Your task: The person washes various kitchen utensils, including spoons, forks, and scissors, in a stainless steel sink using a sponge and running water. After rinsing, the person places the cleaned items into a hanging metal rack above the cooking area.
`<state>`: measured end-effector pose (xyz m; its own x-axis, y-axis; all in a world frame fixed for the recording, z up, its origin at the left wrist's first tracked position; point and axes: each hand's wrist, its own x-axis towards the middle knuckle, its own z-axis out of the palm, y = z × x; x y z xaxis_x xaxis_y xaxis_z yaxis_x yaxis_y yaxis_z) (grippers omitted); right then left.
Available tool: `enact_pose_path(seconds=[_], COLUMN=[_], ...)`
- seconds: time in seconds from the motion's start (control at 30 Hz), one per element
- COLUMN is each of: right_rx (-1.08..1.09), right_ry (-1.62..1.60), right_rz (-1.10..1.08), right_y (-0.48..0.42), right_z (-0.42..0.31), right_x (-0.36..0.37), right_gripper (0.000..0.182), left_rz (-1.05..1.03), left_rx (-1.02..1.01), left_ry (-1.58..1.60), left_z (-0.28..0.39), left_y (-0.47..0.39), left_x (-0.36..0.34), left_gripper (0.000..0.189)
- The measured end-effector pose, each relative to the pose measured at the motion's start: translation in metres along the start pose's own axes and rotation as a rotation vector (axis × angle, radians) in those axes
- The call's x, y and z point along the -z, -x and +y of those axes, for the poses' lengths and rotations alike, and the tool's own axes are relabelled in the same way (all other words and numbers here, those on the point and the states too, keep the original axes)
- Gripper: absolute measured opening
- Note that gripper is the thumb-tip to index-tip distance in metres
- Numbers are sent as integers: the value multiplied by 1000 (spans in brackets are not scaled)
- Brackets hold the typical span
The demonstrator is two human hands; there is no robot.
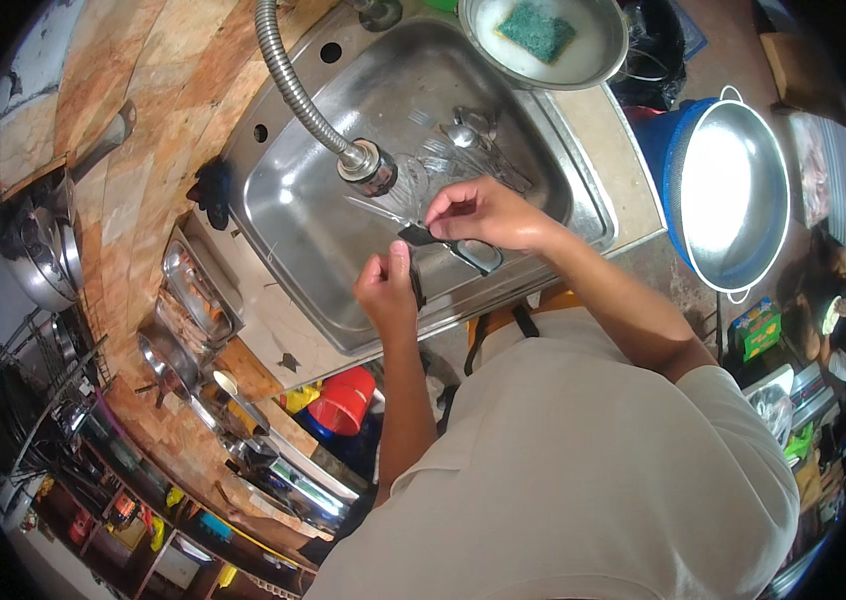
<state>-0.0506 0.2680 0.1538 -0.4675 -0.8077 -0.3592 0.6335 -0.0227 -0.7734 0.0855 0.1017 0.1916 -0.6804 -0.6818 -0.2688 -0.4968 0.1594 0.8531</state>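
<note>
Over the stainless steel sink (303, 262), my right hand (487, 217) pinches a black part of what looks like kitchen scissors (477, 255). A grey-and-black handle loop shows below my right fingers, and a thin metal blade points up and left. My left hand (387, 289) is just below, thumb up and fingers curled around a dark handle-like piece, mostly hidden by the palm. Clear water falls from the faucet head (369, 169) beside my right hand. On the sink bottom beyond it lie several forks and spoons (460, 136).
A metal basin (595, 67) with suds and a green scouring sponge (535, 31) rests at the sink's far rim. Right of the counter stands a large metal pot (734, 195). Left, a metal tray (202, 289) sits near the wall. Another person's arm (269, 531) shows lower left.
</note>
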Motion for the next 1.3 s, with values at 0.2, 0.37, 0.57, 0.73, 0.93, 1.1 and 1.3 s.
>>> enact_pose_path(seconds=[0.2, 0.37, 0.57, 0.73, 0.93, 1.1, 1.3], right_rx=[165, 200, 47, -4, 33, 98, -84], right_ry=[546, 515, 440, 27, 93, 403, 385], right_rz=[564, 534, 621, 268, 302, 514, 655], right_y=[-37, -25, 0, 19, 17, -21, -87], right_z=[31, 21, 42, 28, 26, 22, 20], right_x=[-36, -24, 24, 23, 21, -13, -42], right_gripper=[28, 25, 25, 16, 27, 64, 63], left_rz=[-428, -715, -760, -957, -845, -448, -87], left_rx=[365, 504, 438, 444, 386, 135, 99], left_ry=[945, 1283, 1205, 1036, 619, 340, 501], left_z=[-69, -68, -20, -6, 31, 27, 16], left_y=[-47, -67, -70, -80, -78, -64, -67], left_x=[-68, -71, -84, -71, -55, -61, -58], left_gripper=[63, 57, 85, 76, 54, 42, 34])
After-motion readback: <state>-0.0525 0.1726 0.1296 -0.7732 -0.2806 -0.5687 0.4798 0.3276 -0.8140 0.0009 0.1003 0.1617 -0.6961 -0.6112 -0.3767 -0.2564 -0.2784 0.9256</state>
